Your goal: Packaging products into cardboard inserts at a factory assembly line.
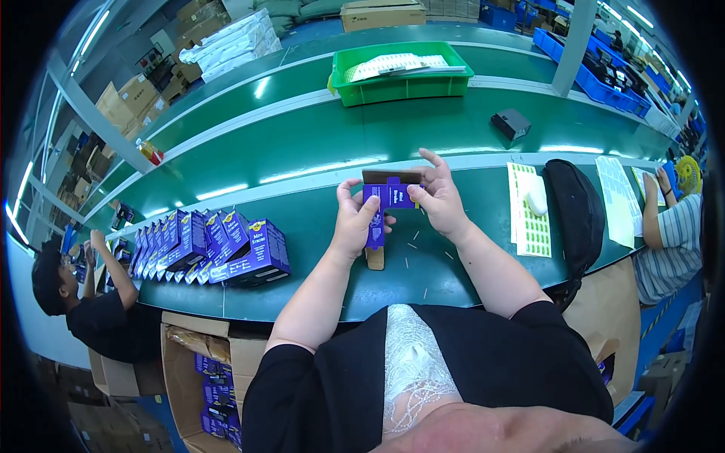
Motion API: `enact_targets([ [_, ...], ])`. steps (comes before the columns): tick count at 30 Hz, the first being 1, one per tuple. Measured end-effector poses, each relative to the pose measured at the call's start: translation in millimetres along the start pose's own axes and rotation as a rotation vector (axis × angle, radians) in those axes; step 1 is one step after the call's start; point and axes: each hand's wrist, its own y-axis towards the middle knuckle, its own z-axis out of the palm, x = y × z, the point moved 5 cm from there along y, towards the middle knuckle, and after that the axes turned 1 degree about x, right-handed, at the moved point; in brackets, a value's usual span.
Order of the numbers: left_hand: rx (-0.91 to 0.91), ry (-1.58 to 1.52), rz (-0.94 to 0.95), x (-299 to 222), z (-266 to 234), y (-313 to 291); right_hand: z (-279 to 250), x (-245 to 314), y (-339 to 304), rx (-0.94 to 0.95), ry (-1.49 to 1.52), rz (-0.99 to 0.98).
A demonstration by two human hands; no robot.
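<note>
Between my two hands is a purple folding carton, partly unfolded, with brown inner flaps at its far and near ends. My left hand grips its left side, thumb on the printed face. On the right edge, the thumb of my right hand presses the carton while one finger sticks up. To my left stand rows of purple cartons, most of them upright and leaning on each other. Small pale slivers lie scattered on the green bench near my right forearm.
A green bin of label sheets stands across the belt, with a dark box on the belt. Right of me are sticker sheets, a white mouse-like object and a black bag. An open cardboard box holds purple cartons. Co-workers sit both sides.
</note>
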Motion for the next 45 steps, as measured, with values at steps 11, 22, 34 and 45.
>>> enact_targets([
  [11, 0.176, 0.239, 0.158, -24.1, 24.6, -11.5, -18.2, -9.3, 6.7, -0.035, 0.183, 0.274],
  [22, 0.109, 0.182, -0.037, -32.9, 11.3, -15.4, 3.6, 8.1, -2.8, 0.221, 0.105, 0.409],
  [34, -0.055, 0.844, 0.523, -40.2, 27.3, -37.0, 25.0, 34.6, -14.1, -0.025, -0.592, -0.411],
  [45, -0.038, 1.134, 0.67, -60.9, 34.5, -65.3, 17.1, 15.7, -7.8, 0.056, -0.227, -0.199],
])
